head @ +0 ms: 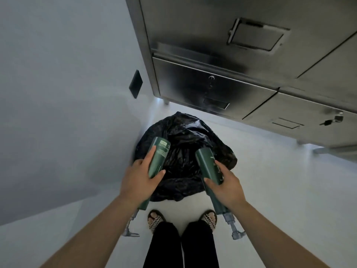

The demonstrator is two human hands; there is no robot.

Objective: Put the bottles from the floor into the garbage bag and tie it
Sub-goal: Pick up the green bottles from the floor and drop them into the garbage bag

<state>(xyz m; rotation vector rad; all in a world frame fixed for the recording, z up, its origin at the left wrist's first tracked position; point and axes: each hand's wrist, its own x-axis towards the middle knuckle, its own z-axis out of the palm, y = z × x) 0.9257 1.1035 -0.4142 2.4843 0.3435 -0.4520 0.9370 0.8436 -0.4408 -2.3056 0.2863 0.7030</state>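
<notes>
Wall (pixel 58 93) and cabinet (pixel 212 88) flank garbage bag (pixel 183 136), left bottle (pixel 159 155) and right bottle (pixel 207 163) above.

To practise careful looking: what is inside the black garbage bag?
Only crumpled black plastic shows inside the garbage bag; deeper is too dark to tell. The left hand holds one green bottle over it, the right hand another.

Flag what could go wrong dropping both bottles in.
1. The garbage bag sits slumped, mouth unheld: the left bottle or right bottle may hit plastic and roll off.
2. The left hand and right hand are both full, so neither can spread it.
3. Protruding pump heads may snag.
</notes>
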